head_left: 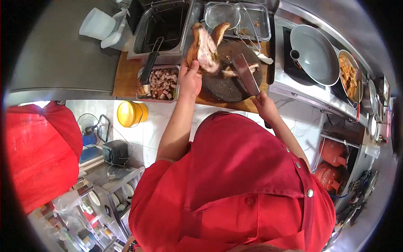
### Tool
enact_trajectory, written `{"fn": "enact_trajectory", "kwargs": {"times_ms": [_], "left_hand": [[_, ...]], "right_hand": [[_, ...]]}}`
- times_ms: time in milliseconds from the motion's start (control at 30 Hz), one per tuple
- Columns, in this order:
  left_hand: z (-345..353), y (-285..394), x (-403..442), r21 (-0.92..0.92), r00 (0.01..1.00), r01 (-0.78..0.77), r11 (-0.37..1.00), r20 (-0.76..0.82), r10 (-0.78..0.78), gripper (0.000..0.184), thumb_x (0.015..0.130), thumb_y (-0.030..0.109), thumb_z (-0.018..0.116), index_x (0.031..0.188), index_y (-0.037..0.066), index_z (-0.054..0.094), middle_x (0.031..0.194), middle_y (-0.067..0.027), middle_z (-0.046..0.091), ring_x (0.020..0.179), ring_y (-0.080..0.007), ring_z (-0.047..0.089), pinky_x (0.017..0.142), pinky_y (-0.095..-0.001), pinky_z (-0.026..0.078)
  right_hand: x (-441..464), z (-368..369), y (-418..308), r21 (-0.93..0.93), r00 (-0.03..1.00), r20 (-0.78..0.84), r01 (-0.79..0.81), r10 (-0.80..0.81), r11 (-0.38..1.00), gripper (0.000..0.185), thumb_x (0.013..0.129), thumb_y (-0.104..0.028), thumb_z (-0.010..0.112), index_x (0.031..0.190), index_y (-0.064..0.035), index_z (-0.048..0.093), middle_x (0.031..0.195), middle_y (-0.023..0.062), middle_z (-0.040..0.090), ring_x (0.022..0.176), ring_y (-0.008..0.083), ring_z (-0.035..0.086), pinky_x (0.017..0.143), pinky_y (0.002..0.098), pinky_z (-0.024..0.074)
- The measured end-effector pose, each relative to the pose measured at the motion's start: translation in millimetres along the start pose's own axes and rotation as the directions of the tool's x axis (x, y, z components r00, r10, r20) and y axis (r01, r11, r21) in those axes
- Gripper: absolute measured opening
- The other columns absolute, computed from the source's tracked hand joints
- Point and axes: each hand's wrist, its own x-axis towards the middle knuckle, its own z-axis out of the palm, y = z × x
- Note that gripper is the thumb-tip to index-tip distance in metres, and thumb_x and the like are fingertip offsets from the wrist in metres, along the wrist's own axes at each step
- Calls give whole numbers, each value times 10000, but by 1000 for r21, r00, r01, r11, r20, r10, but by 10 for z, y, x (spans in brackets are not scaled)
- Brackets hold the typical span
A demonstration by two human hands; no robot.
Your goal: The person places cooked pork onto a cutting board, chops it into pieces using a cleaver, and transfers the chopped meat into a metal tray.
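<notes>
My left hand [191, 80] is closed on a large piece of cooked meat [206, 53] with browned skin and a pale inside, lifted over the left side of the round dark cutting board [226, 90]. Its outline is slightly blurred. In my right hand [266, 107] is the handle of a cleaver [247, 76], its broad blade over the board's right half. Small pale meat scraps [229, 72] lie on the board beside the blade. To the left of my left hand stands a metal tray of diced meat [163, 84].
A deep fryer [163, 29] with a black-handled basket is behind the tray. A strainer [222, 16] rests over a clear container at the back. On the right are a large grey pan [315, 54] and a pan of food [348, 75]. Another person's red clothing [46, 155] shows at left.
</notes>
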Motion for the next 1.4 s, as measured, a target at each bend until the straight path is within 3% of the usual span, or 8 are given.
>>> {"fn": "enact_trajectory", "kwargs": {"times_ms": [100, 333, 467, 667, 800, 867, 1067, 1400], "left_hand": [[488, 561, 48, -96, 980, -192, 977, 41, 197, 456, 895, 177, 641, 1303, 73, 466, 1311, -45, 529, 1209, -224, 505, 1022, -396, 401], [595, 1226, 191, 103, 970, -225, 969, 119, 213, 382, 907, 170, 633, 1245, 45, 506, 1241, -65, 573, 1145, -207, 544, 989, -364, 421], [400, 940, 206, 313, 995, 32, 949, 82, -60, 327, 915, 153, 612, 1207, 21, 545, 1195, -83, 606, 1092, -190, 572, 968, -359, 437], [121, 291, 195, 302, 941, 275, 913, 111, -320, 326, 904, 165, 636, 1182, 8, 567, 1129, -62, 635, 1004, -151, 593, 898, -304, 463], [-65, -78, 100, 358, 837, 516, 778, -17, -547, 368, 892, 174, 646, 1199, -10, 557, 1096, -76, 642, 947, -172, 606, 846, -320, 473], [-640, -605, 142, 615, 718, 613, 496, -173, -674, 343, 882, 173, 654, 1155, -24, 588, 1024, -90, 660, 877, -174, 611, 770, -320, 474], [-489, -522, 83, 777, 738, 557, 294, -301, -604, 249, 905, 156, 617, 1073, -26, 634, 956, -87, 672, 801, -169, 620, 707, -326, 486], [-528, -540, 98, 751, 742, 576, 324, -314, -593, 276, 875, 173, 659, 1035, -50, 647, 931, -110, 675, 808, -188, 600, 724, -343, 461]], "right_hand": [[31, 13, -4, -49, 1000, -5, -13, 13, 999, 279, 891, -240, 596, 995, -8, 479, 893, 236, 642, 900, 438, 604, 737, 470, 467], [-250, -251, -129, 9, 984, 74, 163, -163, 987, 272, 887, -255, 594, 965, -23, 475, 855, 232, 634, 855, 444, 600, 708, 486, 458], [-237, -267, -73, -203, 940, 281, 254, -192, 946, 269, 876, -259, 597, 995, -42, 490, 859, 209, 650, 850, 425, 616, 715, 501, 474], [19, -195, -51, -266, 991, 88, 121, -101, 956, 265, 887, -242, 565, 1023, -31, 481, 874, 246, 647, 855, 437, 616, 742, 531, 470], [209, -240, 5, -280, 998, 13, 59, -58, 958, 267, 898, -242, 554, 1029, -23, 475, 880, 246, 644, 870, 445, 608, 736, 531, 467], [240, -247, 26, -214, 991, -15, 129, -136, 968, 263, 904, -244, 548, 1029, -25, 473, 862, 253, 641, 865, 448, 608, 735, 536, 462], [272, -83, -121, -308, 988, -2, 144, -153, 940, 248, 916, -263, 534, 988, -39, 455, 852, 265, 632, 819, 450, 612, 703, 539, 474], [264, 225, -441, -241, 867, -187, 415, -461, 877, 270, 923, -261, 536, 1005, -27, 429, 859, 253, 625, 794, 451, 609, 674, 533, 479]]}}
